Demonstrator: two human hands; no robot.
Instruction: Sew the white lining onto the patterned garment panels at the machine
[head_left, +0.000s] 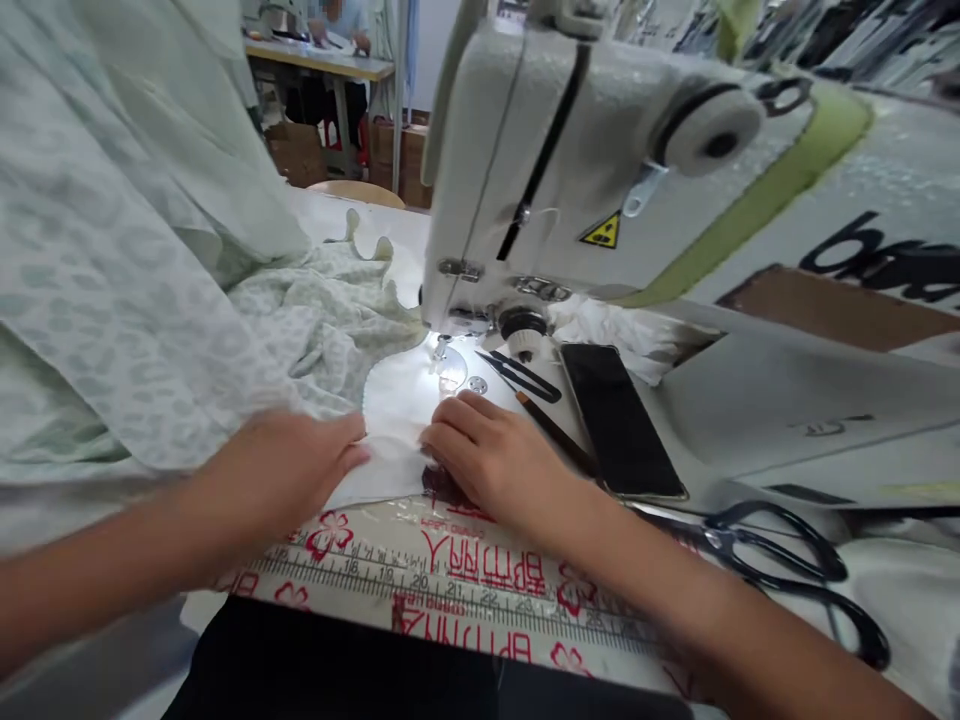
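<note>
A piece of white fabric [394,415] with a curved edge lies under the lit presser foot [441,350] of a sewing machine [525,150]. My left hand [289,455], a little blurred, pinches the left side of this fabric between thumb and fingers. On its right side, just in front of the needle plate [454,372], my right hand [491,445] has its bent fingers together, gripping the fabric's edge; the fingertips are partly hidden. Pale green patterned cloth [322,320] is bunched behind my left hand and joins the white fabric.
Right of my right hand lie black thread snips [529,378], a thin dark tool with an orange tip [555,430], a phone [622,420] and large black-handled scissors [780,545]. A printed ruler strip [450,590] runs along the front edge. Across the room, a person works at a table [322,58].
</note>
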